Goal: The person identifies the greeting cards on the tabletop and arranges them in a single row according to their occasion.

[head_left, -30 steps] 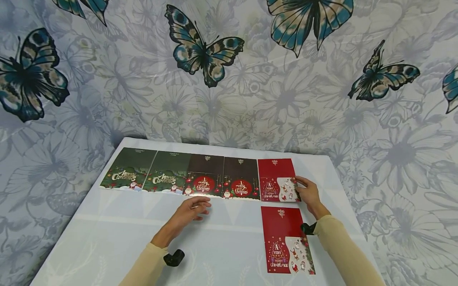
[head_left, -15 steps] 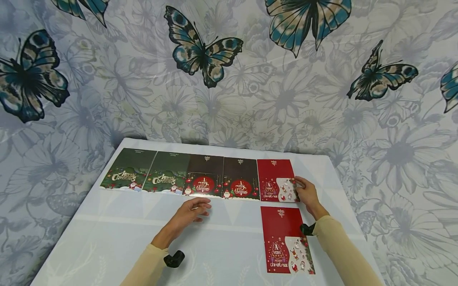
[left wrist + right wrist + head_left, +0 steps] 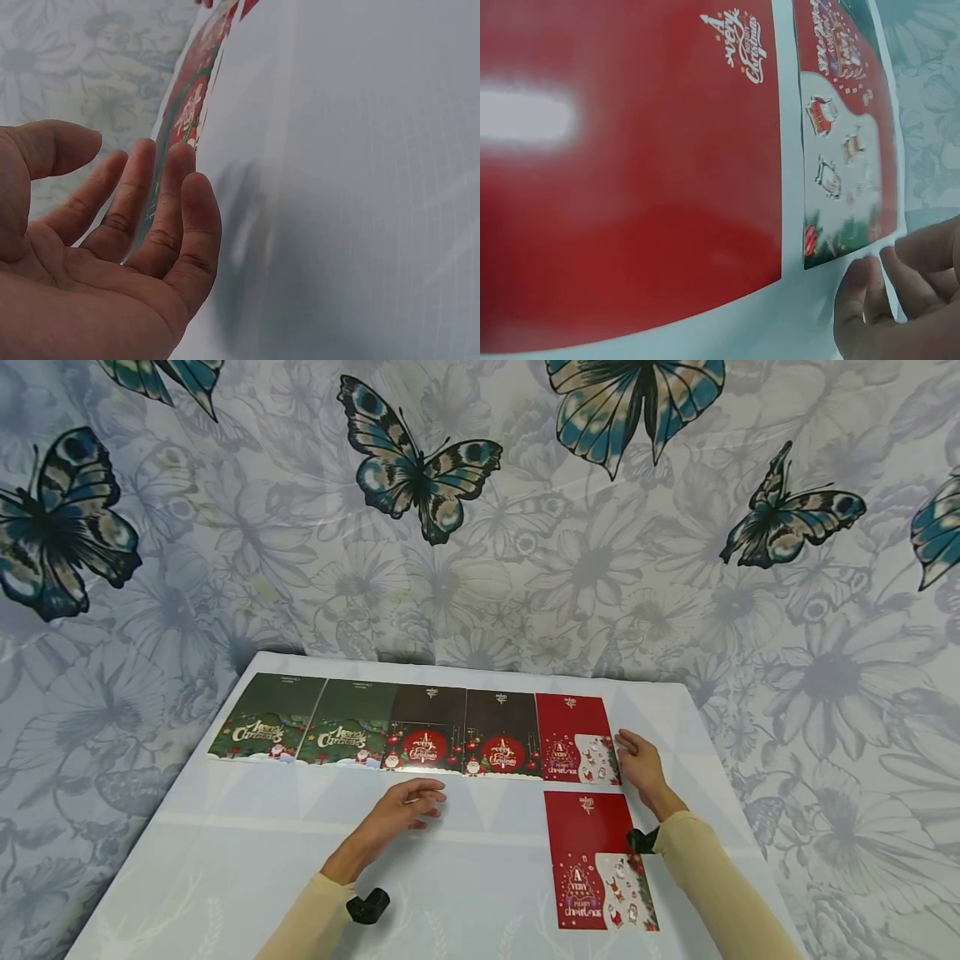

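At the right end of a row of Christmas cards lies a red card [image 3: 572, 714] with a white patch of small figures. My right hand [image 3: 641, 768] is just off its right edge; in the right wrist view the fingers [image 3: 855, 289] are loosely bent, with nothing between them. A second red card [image 3: 588, 827] lies nearer me, below the first, partly under the right wrist's black strap in view. My left hand [image 3: 401, 810] hovers below the dark cards, palm turned inward, its fingers [image 3: 199, 217] relaxed and holding nothing.
Leftward along the row are two dark brown cards [image 3: 501, 714] with red baubles and two green cards [image 3: 262, 727]. All lie flat on the white tablecloth [image 3: 225, 860]. Behind the table hangs a butterfly-patterned cloth [image 3: 480, 610].
The right hand has come slightly away from the upper red card's right edge, which it touched before. The left hand stays nearly in place. The head view has shifted a little.
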### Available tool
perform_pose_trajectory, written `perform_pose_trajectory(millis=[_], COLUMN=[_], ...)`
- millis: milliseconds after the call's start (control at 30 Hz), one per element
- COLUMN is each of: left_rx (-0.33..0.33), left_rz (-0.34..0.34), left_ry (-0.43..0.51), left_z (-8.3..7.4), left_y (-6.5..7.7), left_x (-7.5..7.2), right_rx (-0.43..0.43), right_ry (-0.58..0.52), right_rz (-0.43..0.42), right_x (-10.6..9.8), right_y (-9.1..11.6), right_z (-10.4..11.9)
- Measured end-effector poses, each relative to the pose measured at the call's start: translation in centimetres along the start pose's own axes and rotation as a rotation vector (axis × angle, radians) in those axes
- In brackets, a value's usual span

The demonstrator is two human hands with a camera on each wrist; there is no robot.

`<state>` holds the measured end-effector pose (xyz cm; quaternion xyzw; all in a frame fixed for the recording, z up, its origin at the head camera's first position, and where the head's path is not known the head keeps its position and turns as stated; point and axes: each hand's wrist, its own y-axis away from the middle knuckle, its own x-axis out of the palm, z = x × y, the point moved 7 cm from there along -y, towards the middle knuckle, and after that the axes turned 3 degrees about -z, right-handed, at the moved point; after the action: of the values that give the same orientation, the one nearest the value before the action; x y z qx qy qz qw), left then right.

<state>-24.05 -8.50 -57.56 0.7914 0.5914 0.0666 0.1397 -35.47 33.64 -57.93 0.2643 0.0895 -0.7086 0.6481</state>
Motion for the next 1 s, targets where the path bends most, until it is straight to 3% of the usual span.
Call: perform_pose_trajectory(millis=[200,367,700,1000], left_rx=[-0.007,-0.013,-0.023,-0.039], left_rz=[0.016,0.046,0.075,0.139], left_ry=[0.019,0.053,0.085,0.099], left_z=[0.3,0.5,0.3,0.2], left_y=[-0.3,-0.5,-0.9,-1.4], left_x=[1.5,3.3,7.0,10.4], right_rx=[-0.042,-0.073,-0.097,-0.04], right_ry=[0.02,0.005,-0.027,-0.052], right_rz=[-0.033,0.013,0.193,0.342], right_x=[-1.2,-2.1,-3.1,-3.5], right_y=[1.1,3.0,6.8,9.5], right_z=[0.5,0.4,-0.1,-2.9])
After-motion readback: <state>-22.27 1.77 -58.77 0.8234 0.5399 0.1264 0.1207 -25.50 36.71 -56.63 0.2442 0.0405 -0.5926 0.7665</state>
